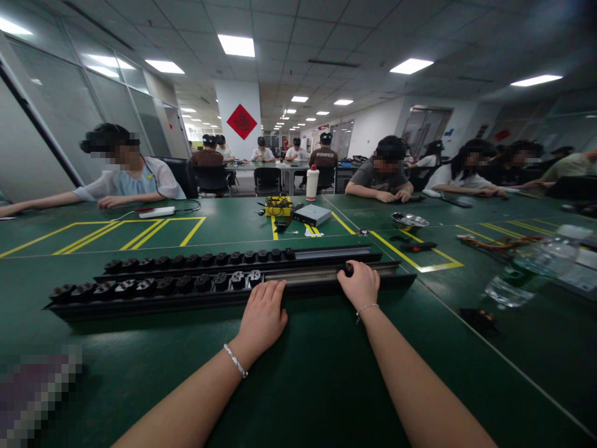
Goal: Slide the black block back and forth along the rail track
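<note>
Two long black rails lie across the green table in front of me. The near rail [140, 305] carries a row of several black round parts [153, 286] along its left half. The far rail [326, 254] holds a similar row. My left hand [262, 314] rests on the near rail's front edge with fingers curled over it. My right hand [360, 284] is closed on a small black round part [347, 269] sitting in the near rail's channel.
A clear plastic water bottle [527, 274] lies to the right. A metal bowl [409, 220], a grey box [312, 214], a yellow-and-black item [278, 206] and a white bottle [312, 183] stand further back. Several people sit around the tables.
</note>
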Available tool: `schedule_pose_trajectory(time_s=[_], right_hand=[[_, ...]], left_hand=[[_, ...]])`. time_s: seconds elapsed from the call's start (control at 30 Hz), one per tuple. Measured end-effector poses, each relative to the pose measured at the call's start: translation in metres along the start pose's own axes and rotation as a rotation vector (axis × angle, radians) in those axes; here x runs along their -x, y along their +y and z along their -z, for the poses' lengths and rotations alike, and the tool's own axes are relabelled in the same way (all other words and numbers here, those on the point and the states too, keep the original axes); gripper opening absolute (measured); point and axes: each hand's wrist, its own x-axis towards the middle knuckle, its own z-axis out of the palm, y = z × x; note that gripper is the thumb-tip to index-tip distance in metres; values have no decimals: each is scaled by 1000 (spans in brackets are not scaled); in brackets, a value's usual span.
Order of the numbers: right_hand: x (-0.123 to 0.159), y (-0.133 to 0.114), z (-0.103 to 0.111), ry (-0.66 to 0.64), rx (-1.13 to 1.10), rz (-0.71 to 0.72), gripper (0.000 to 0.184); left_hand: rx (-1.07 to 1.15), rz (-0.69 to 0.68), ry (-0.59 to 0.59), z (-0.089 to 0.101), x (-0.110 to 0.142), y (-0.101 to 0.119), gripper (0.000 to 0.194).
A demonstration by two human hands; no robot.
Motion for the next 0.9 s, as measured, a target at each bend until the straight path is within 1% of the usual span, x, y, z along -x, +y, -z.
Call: schedule_pose_trajectory(time_s=[0.17,0.43,0.7,0.9], right_hand=[[0,1,-2,23,14,-5,38],[0,1,-3,20,18,-16,41],[-2,3,-5,29,18,-16,40],[-1,2,-2,23,10,-15,36]], left_hand=[[2,-3,-1,0,0,0,55],[9,-3,1,-1,0,0,55],[16,-5,8,-3,0,-1,56],[3,-2,-3,-2,0,-1,55]])
